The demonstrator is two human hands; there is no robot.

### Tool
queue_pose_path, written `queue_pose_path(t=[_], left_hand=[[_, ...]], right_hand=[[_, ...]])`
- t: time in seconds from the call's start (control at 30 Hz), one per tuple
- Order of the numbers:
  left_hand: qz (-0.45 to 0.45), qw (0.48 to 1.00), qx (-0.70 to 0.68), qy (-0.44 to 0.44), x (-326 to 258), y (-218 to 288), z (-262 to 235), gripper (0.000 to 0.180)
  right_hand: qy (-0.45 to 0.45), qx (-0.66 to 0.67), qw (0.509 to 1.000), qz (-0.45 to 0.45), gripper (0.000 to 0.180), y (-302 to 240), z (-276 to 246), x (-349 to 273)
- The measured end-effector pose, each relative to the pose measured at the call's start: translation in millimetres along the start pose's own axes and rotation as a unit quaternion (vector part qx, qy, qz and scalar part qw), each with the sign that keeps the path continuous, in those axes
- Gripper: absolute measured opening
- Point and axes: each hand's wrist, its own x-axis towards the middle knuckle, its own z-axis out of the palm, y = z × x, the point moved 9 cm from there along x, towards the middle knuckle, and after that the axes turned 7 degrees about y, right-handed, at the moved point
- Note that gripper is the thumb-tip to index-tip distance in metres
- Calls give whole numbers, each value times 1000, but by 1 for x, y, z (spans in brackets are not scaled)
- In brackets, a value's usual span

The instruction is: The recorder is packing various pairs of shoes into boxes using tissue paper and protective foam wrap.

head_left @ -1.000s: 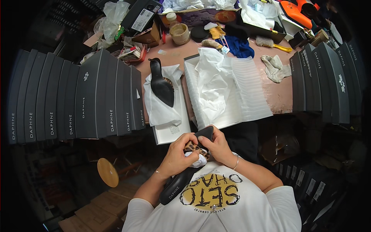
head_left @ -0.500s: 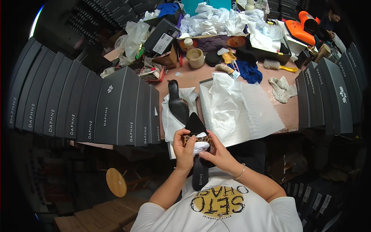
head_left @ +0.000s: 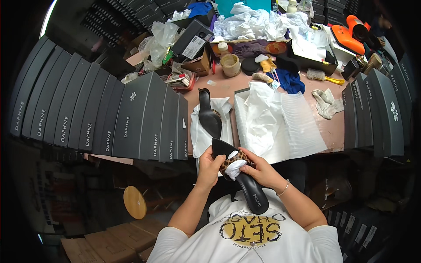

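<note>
Between my hands I hold a black pointed mule shoe (head_left: 253,192) with a leopard-print band, its heel end toward my body. Crumpled white paper (head_left: 235,169) fills the space under the band. My left hand (head_left: 210,167) grips the toe side of the band. My right hand (head_left: 262,168) closes on the band's other side, its thumb at the paper. Just beyond lies the matching mule (head_left: 209,115), sole up, on white tissue paper (head_left: 201,136). To its right is a shallow white box (head_left: 242,112) lined with tissue (head_left: 262,116) and a translucent foam sheet (head_left: 299,120).
Dark shoeboxes (head_left: 139,120) line the table's left side, and more boxes (head_left: 380,111) stand at the right. Farther back are a jar (head_left: 230,65), a yellow-handled brush (head_left: 325,76), a blue cloth (head_left: 290,81), a pale cloth (head_left: 327,103) and a carton of crumpled paper (head_left: 250,47).
The held mule has turned so its heel end swings to the right and its toe points up-left. Both hands still grip it. The whole view has shifted slightly.
</note>
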Motion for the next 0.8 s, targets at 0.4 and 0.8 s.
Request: queue_pose_path(t=[0.4, 0.8], left_hand=[[0, 999, 37, -12, -2, -1, -4, 18], [-4, 999, 37, -24, 0, -3, 2, 15]], right_hand=[[9, 11, 1000, -2, 58, 1, 4, -3], [45, -1, 999, -27, 58, -6, -2, -6]])
